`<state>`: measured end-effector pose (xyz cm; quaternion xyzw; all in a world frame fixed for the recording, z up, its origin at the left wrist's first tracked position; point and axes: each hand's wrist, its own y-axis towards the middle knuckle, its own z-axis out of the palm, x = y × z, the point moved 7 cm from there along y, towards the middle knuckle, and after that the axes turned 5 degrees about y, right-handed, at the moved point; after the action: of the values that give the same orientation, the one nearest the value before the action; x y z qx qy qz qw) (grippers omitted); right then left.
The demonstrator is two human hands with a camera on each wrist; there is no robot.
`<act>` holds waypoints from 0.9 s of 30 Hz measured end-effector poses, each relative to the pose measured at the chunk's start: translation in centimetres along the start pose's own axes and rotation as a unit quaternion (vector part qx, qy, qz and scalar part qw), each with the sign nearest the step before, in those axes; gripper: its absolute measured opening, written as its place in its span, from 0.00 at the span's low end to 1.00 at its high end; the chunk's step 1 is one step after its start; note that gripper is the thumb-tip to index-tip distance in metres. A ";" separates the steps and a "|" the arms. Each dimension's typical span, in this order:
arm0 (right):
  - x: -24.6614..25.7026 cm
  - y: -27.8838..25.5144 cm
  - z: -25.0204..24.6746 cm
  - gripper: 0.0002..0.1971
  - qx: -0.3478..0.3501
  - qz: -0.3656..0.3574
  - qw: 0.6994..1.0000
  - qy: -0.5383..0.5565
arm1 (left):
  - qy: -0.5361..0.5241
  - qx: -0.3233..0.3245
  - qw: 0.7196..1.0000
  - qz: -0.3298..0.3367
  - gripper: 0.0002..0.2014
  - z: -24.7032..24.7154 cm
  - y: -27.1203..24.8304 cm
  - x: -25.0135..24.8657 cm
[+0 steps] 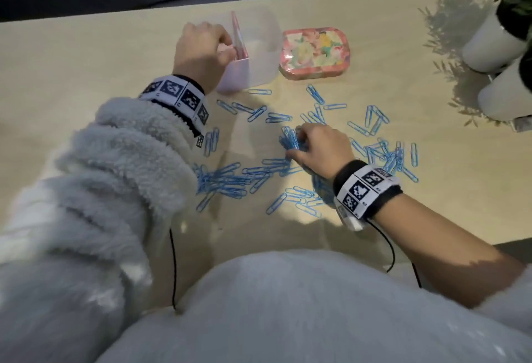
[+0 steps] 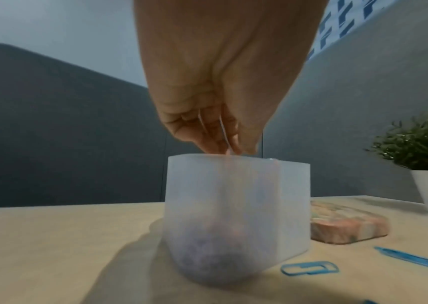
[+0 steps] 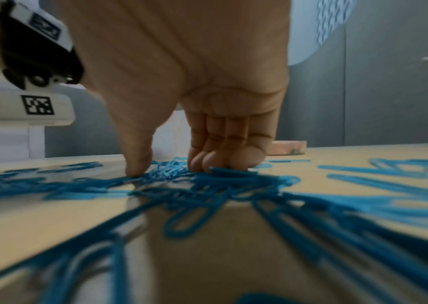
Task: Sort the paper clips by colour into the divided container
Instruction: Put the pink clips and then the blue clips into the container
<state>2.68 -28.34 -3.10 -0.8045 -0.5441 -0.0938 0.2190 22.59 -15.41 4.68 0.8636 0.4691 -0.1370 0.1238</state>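
Several blue paper clips (image 1: pixel 227 181) lie scattered across the pale wooden table (image 1: pixel 86 54). My right hand (image 1: pixel 296 146) is down on the middle of the heap, its thumb and curled fingers pinching a bunch of blue clips (image 3: pixel 171 170) between them. A translucent divided container (image 1: pixel 259 54) with a pink divider stands at the back. My left hand (image 1: pixel 227 51) hovers over its left compartment. In the left wrist view its bunched fingers (image 2: pixel 223 150) point down at the rim and hold thin pale wires that look like clips. A dim purplish mass shows through the container's wall (image 2: pixel 233 236).
A flat floral tin (image 1: pixel 313 51) lies just right of the container. Two white plant pots (image 1: pixel 495 42) stand at the far right, with leaves over the table's corner. Thin black cables (image 1: pixel 172 264) run from both wrists toward my body at the near edge.
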 end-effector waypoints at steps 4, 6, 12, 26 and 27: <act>-1.7 0.5 0.2 0.05 0.016 0.037 0.989 0.140 | 0.023 -0.079 0.997 0.010 0.15 -0.8 -4.2 1.3; -3.2 0.6 -0.6 0.07 0.006 0.058 0.974 0.220 | 0.004 -0.079 0.997 -0.013 0.12 -0.8 -7.3 3.3; -6.8 -0.5 -3.3 0.16 -0.022 0.059 0.967 0.245 | 0.031 0.062 0.992 -0.108 0.13 1.1 -15.8 11.1; 7.7 3.9 -1.1 0.14 -0.011 -0.157 0.987 -0.039 | -0.121 0.126 0.981 -0.088 0.10 4.7 -17.7 7.1; 8.8 4.7 -0.9 0.15 -0.010 -0.162 0.985 -0.052 | -0.117 0.110 0.982 -0.095 0.11 4.5 -17.4 7.1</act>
<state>10.49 -22.86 -0.03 -0.7120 -0.6766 -0.0914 0.1641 11.05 -2.18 -3.47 0.8015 0.5133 -0.2992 0.0680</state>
